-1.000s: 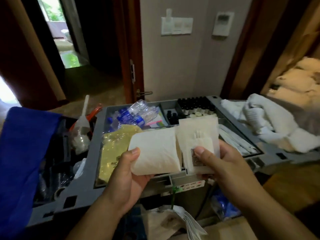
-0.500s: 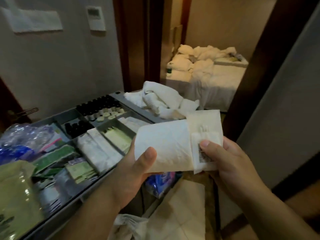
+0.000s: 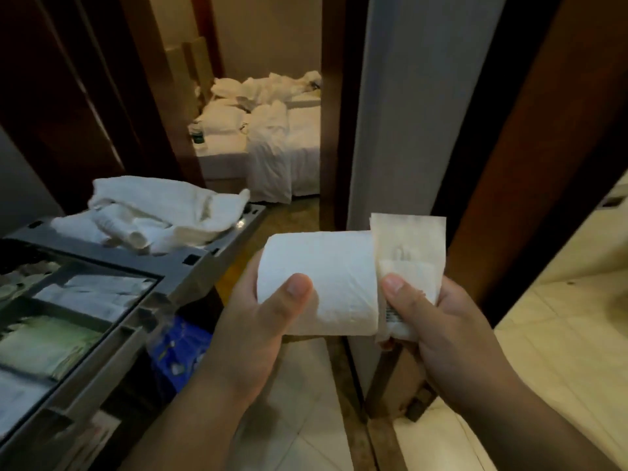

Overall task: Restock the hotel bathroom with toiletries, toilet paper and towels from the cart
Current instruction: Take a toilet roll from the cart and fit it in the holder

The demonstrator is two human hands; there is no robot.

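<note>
My left hand [image 3: 258, 321] grips a white toilet paper roll [image 3: 326, 277] lying sideways, thumb on its front. Beside it my right hand [image 3: 438, 331] pinches a flat pale toiletry packet [image 3: 407, 246] with a barcode near its lower edge; the packet overlaps the roll's right end. Both are held in front of me, right of the grey cart [image 3: 190, 266]. Loose white towels [image 3: 159, 212] are heaped on the cart's far end. Its tray compartments hold white and green packets [image 3: 51, 341].
A grey wall end [image 3: 418, 107] and brown door frame [image 3: 543, 130] stand just ahead. Pale tiled flooring [image 3: 560, 334] shows at right past the frame. Beyond the cart a doorway opens onto a bed with rumpled white linen [image 3: 268, 130]. A blue pack [image 3: 180, 348] sits under the cart's top.
The view has swung right, away from the cart toward the door frame and tiled floor. Both hands kept hold of the roll and the packet throughout.
</note>
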